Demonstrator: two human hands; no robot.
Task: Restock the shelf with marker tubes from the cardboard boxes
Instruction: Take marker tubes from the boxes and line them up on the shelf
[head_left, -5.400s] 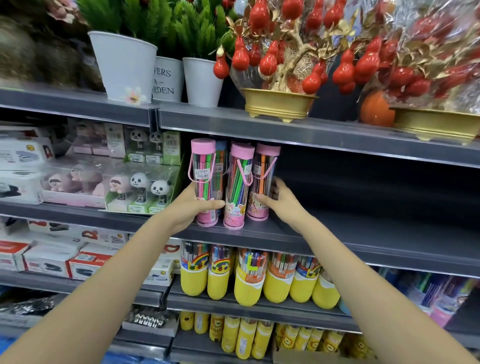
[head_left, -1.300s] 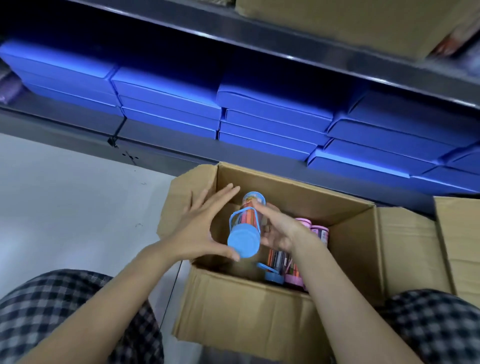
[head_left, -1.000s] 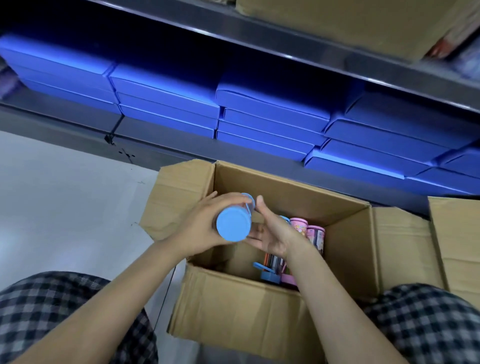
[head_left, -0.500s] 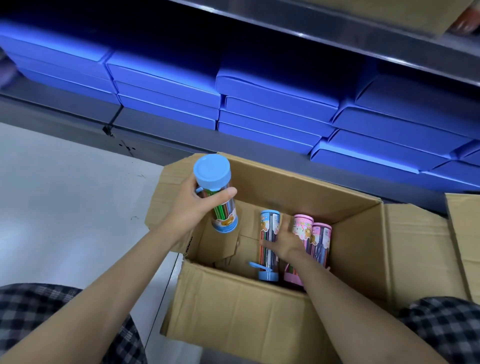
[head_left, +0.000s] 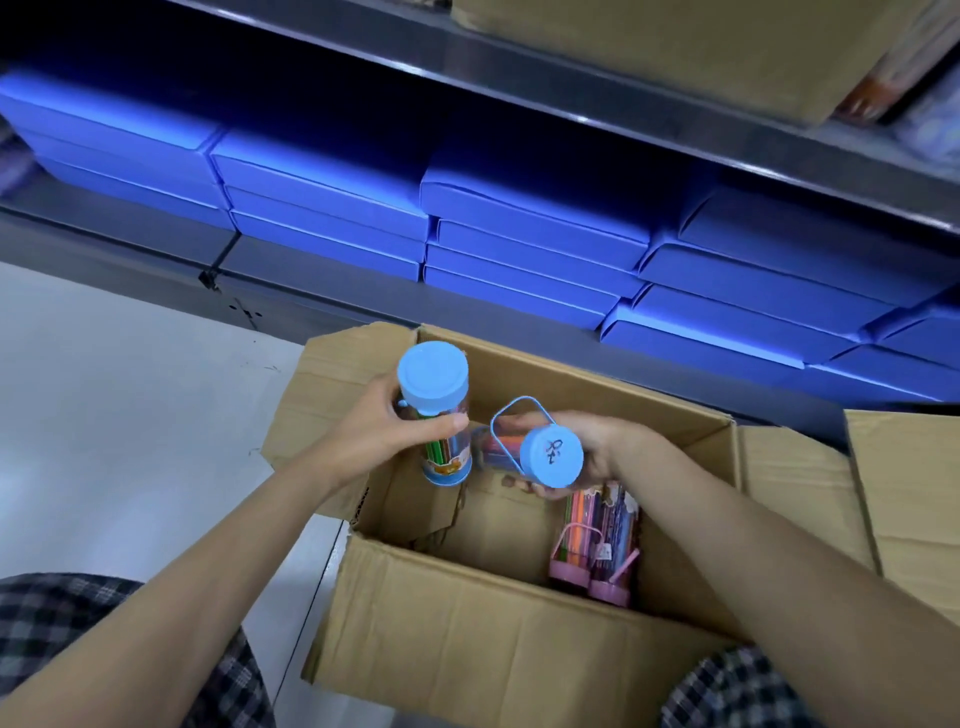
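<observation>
An open cardboard box (head_left: 467, 654) sits on the floor between my knees. My left hand (head_left: 379, 431) grips an upright blue-capped marker tube (head_left: 434, 384) over the box's left side. My right hand (head_left: 597, 447) holds a second blue-capped marker tube (head_left: 550, 457) tilted on its side, cap toward me with black writing on it and its blue loop handle sticking up. Two pink-capped marker tubes (head_left: 592, 551) lie in the bottom right of the box.
Stacks of flat blue boxes (head_left: 524, 239) fill the bottom shelf just behind the carton. A grey shelf edge (head_left: 571, 111) runs above them. Another cardboard flap (head_left: 904, 499) lies at the right. White floor (head_left: 130, 405) spreads to the left.
My right hand has lifted a second blue-capped tube out of the box, up beside the first. My left hand still holds its tube upright, now a little closer to the right hand.
</observation>
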